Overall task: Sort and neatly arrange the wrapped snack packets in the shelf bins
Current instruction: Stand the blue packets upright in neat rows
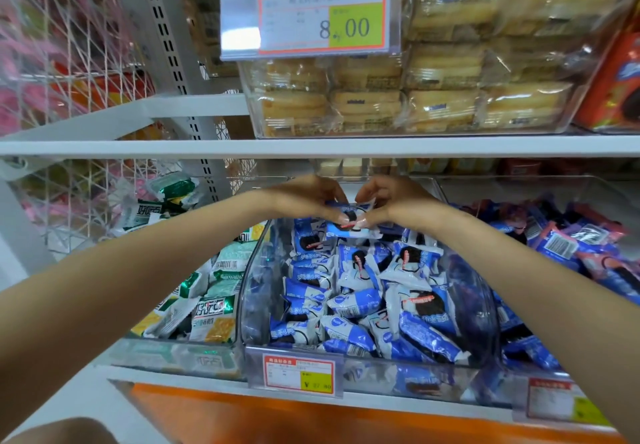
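Both hands reach to the back of the middle clear bin (256,291). My left hand (304,198) and my right hand (391,201) together pinch a blue-and-white snack packet (351,218) with a dark cookie picture, held just above the pile. Their thumbs meet on its front face. Below it, several matching blue-and-white packets (363,298) lie loosely heaped in the bin. The fingers behind the packet are hidden.
Green-and-white packets (207,291) fill the bin to the left; blue and pink packets (571,249) fill the bin to the right. A price tag (299,374) hangs on the middle bin's front. The upper shelf (311,147) holds a clear box of yellow cakes (415,97).
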The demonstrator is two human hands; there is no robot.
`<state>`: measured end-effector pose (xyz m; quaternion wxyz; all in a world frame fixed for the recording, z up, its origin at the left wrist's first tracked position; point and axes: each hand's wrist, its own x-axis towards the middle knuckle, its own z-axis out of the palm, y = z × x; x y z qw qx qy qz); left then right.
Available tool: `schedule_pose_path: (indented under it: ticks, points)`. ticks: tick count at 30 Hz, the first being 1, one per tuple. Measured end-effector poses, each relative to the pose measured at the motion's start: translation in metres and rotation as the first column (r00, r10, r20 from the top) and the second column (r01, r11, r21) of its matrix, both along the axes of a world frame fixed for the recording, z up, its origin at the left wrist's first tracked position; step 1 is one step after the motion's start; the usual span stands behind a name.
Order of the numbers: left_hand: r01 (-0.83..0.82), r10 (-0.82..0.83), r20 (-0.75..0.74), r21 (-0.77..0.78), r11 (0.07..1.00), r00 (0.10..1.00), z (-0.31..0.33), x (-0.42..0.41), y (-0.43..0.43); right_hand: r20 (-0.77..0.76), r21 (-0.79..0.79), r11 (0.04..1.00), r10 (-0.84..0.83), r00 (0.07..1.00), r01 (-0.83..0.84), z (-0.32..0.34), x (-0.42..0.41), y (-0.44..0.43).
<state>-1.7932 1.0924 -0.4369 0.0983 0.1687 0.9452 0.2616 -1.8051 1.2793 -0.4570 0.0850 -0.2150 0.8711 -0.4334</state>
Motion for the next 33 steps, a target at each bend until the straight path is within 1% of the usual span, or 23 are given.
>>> schedule_pose_path:
  ticks: [2, 3, 5, 7, 8, 9, 11, 12, 15, 17, 20, 21, 25, 28, 30, 33]
  points:
    - [0.011, -0.015, -0.045, -0.077, 0.997, 0.999, 0.000, 0.000, -0.002, 0.003, 0.008, 1.000, 0.018, 1.000, -0.018, 0.001, 0.000, -0.001]
    - [0.006, -0.013, -0.050, -0.131, 0.991, 0.999, 0.003, 0.001, -0.005, -0.002, 0.041, 0.999, 0.029, 1.000, -0.029, 0.002, 0.000, 0.001]
    - [0.013, -0.018, -0.014, -0.295, 0.955, 1.000, 0.006, 0.001, -0.014, -0.040, 0.176, 0.984, 0.047, 0.998, -0.039, 0.004, 0.000, 0.007]
    - [0.029, -0.026, 0.012, -0.484, 0.874, 1.000, 0.002, 0.001, -0.021, -0.090, 0.368, 0.928, 0.090, 0.992, -0.051, 0.006, 0.000, 0.014]
    - [0.022, -0.030, -0.004, -0.572, 0.820, 1.000, -0.002, 0.002, -0.022, -0.091, 0.459, 0.886, 0.124, 0.988, -0.069, 0.007, 0.000, 0.017]
    - [0.008, -0.039, -0.033, -0.643, 0.766, 0.999, -0.006, 0.002, -0.021, -0.071, 0.531, 0.842, 0.156, 0.985, -0.095, 0.008, 0.000, 0.021]
    - [-0.018, -0.068, -0.090, -0.722, 0.692, 0.994, -0.016, 0.001, -0.018, 0.013, 0.601, 0.783, 0.190, 0.982, -0.160, 0.012, 0.000, 0.027]
    - [-0.028, -0.081, -0.113, -0.735, 0.678, 0.990, -0.019, 0.000, -0.017, 0.067, 0.609, 0.768, 0.199, 0.978, -0.198, 0.015, 0.001, 0.029]
    - [-0.044, -0.108, -0.160, -0.730, 0.682, 0.981, -0.024, -0.002, -0.013, 0.214, 0.613, 0.727, 0.225, 0.951, -0.310, 0.018, 0.005, 0.036]
    - [-0.042, -0.106, -0.164, -0.709, 0.704, 0.981, -0.023, -0.002, -0.014, 0.241, 0.634, 0.695, 0.240, 0.940, -0.340, 0.015, 0.008, 0.038]
    - [-0.064, -0.078, -0.181, -0.665, 0.744, 0.980, -0.019, -0.004, -0.015, 0.211, 0.663, 0.673, 0.252, 0.944, -0.328, 0.010, 0.009, 0.041]
    - [-0.077, -0.075, -0.191, -0.680, 0.729, 0.979, -0.019, -0.005, -0.016, 0.194, 0.669, 0.671, 0.257, 0.947, -0.319, 0.009, 0.009, 0.041]
    - [-0.118, -0.076, -0.205, -0.785, 0.608, 0.976, -0.028, -0.008, -0.015, 0.158, 0.674, 0.676, 0.263, 0.952, -0.298, 0.006, 0.009, 0.040]
    - [-0.141, -0.120, -0.241, -0.833, 0.536, 0.963, -0.032, -0.007, -0.011, 0.138, 0.660, 0.696, 0.255, 0.957, -0.281, 0.006, 0.009, 0.039]
    - [-0.120, -0.155, -0.232, -0.846, 0.520, 0.960, -0.033, -0.007, -0.009, 0.130, 0.664, 0.693, 0.263, 0.956, -0.281, 0.006, 0.008, 0.040]
    - [-0.084, -0.169, -0.205, -0.839, 0.538, 0.964, -0.032, -0.008, -0.006, 0.154, 0.654, 0.695, 0.264, 0.952, -0.299, 0.006, 0.006, 0.040]
